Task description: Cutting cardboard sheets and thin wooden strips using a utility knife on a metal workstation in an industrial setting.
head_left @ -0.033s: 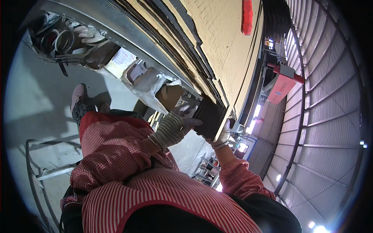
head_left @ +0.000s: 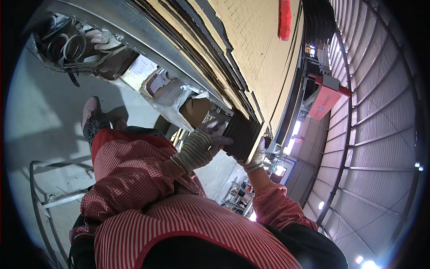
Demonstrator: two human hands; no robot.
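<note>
A thick block of stacked black sheets (head_left: 243, 136) with a tan outer face is between my two hands, at the near end of the table. My left hand (head_left: 197, 147), in a grey striped knit glove, is closed at the block's left side, its thumb against the dark edges. My right hand (head_left: 256, 160), in a light glove, grips the block from the right and below; most of its fingers are hidden behind it. Just beyond the block lie layered tan-and-black sheets (head_left: 264, 58) with uneven edges.
A metal table edge (head_left: 134, 47) runs along the left of the sheets. Below it stand a bin of cables (head_left: 74, 47) and a plastic-lined box (head_left: 174, 101). A red object (head_left: 284, 20) lies on the sheets. A metal frame (head_left: 67, 197) stands at left; a red box (head_left: 320, 98) is at right.
</note>
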